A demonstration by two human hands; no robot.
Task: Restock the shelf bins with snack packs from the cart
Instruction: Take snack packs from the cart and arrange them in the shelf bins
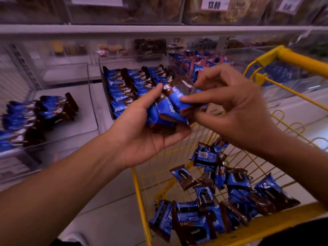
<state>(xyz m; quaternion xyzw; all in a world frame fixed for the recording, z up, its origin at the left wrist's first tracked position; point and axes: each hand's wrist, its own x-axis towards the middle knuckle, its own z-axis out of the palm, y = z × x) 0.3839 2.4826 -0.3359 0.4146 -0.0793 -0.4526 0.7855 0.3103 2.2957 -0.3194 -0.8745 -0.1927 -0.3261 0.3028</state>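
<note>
Lower right, yellow cart (142,201) holding loose blue snack packs (204,213); centre frame, left hand (142,132) cupping a small stack of packs (166,110), right hand (236,110) pinching the top one between thumb and fingers; beyond, clear shelf bins (92,96) part-filled with same packs.

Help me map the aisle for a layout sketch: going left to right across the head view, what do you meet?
Left bin's snack packs → neatly filled middle bin → left hand holding a bunch of packs → right hand pinching one of them → yellow cart.
</note>
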